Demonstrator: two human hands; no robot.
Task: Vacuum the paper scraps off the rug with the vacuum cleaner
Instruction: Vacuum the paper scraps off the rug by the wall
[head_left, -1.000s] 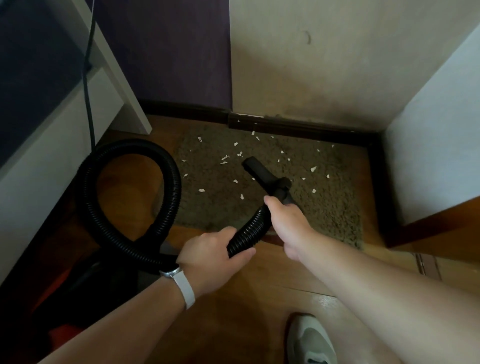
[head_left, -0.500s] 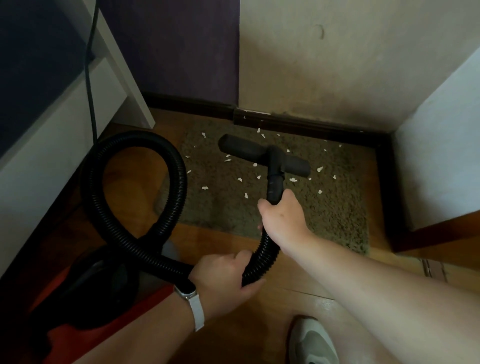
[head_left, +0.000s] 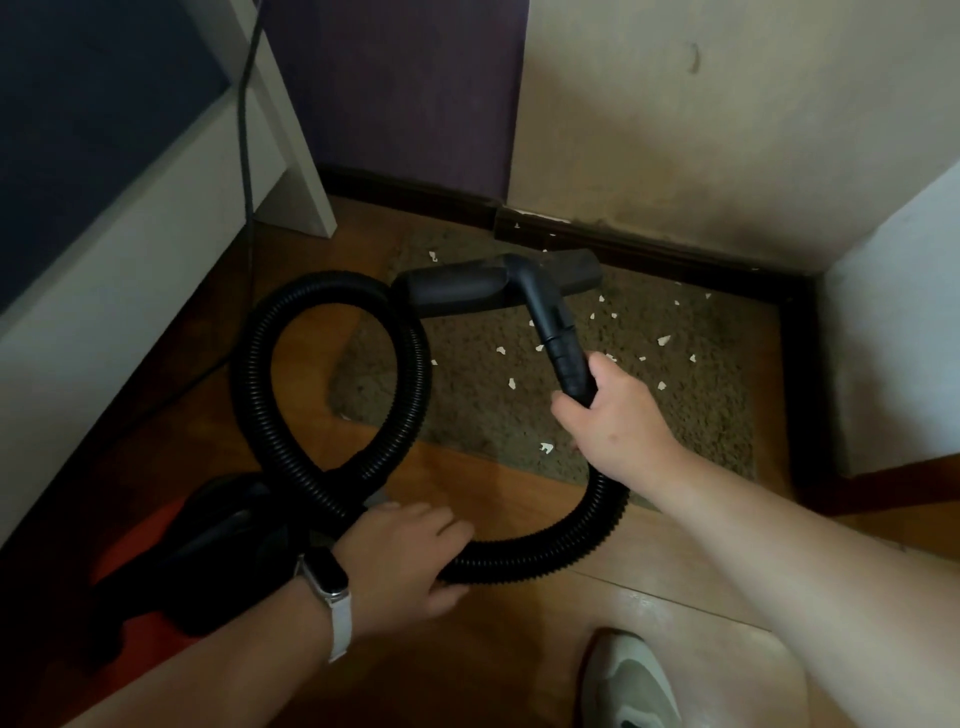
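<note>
A brown shaggy rug lies against the far skirting, dotted with several white paper scraps. The black T-shaped vacuum nozzle rests across the rug's far edge. My right hand grips the rigid black tube just behind the nozzle. The ribbed black hose loops left and back to the red and black vacuum body at the lower left. My left hand holds the hose near the floor, fingers curled over it.
A white furniture frame with a dangling dark cable stands on the left. A white panel closes in the right side. Dark skirting runs along the far wall. My grey shoe is on the wooden floor.
The nozzle has been pushed forward to the rug's far edge by the skirting. My right hand moved right and forward with the tube; my left hand slid back along the hose.
</note>
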